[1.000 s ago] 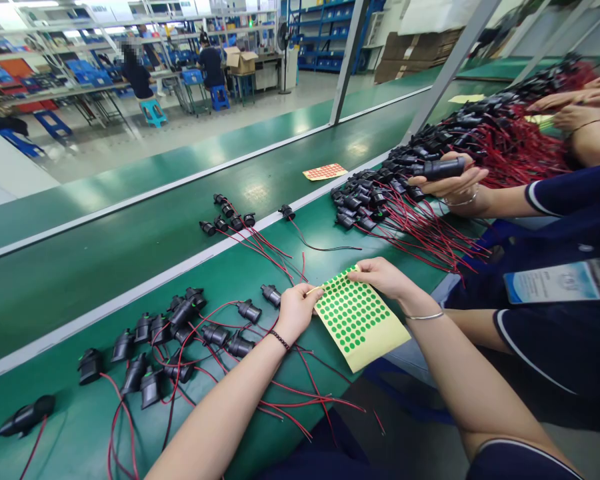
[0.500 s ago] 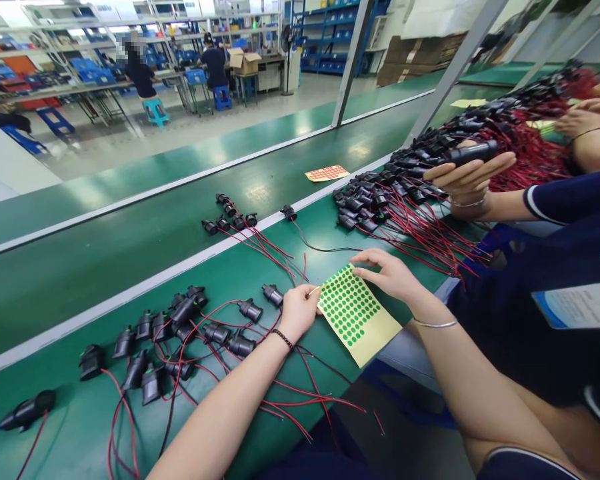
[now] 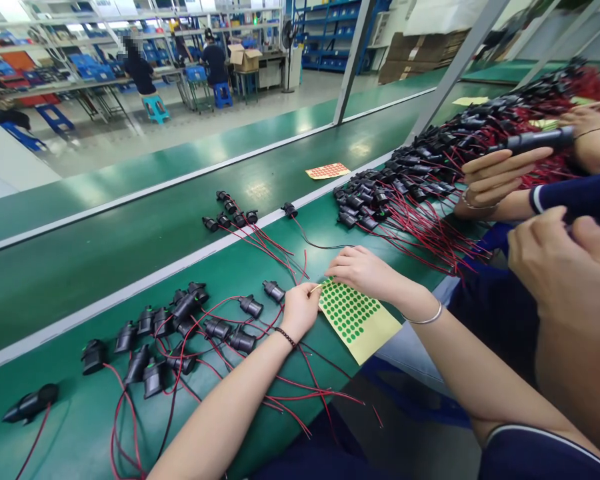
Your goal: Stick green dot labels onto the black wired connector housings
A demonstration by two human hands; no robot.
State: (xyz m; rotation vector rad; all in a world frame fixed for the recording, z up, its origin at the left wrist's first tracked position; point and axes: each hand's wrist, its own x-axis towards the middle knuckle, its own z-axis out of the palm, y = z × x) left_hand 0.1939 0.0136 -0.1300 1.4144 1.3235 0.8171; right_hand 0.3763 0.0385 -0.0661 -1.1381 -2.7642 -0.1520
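My left hand (image 3: 303,310) pinches the left edge of a pale yellow sheet of round green stickers (image 3: 363,337), held tilted over the table's front edge. Curled over the top edge of that sheet, my right hand (image 3: 363,270) has its fingertips closed at the upper left corner, close to the left fingers. Whether a single sticker is between those fingertips is hidden. Left of my hands lie several black cylindrical lamp sockets (image 3: 153,377) with red and black wires, some bearing a green dot. One black socket (image 3: 290,209) lies beyond my hands.
Several sockets (image 3: 224,220) rest by the white rail. A sheet of red stickers (image 3: 329,171) lies on the green belt. At right is a large pile of sockets (image 3: 375,193). Co-workers' hands (image 3: 500,177) are close by, one blurred hand (image 3: 560,267) near my right arm.
My right hand has moved left along the sheet's top edge, its fingers now closing near the left hand. A co-worker's hand has come in at right, and the socket held there has shifted right.
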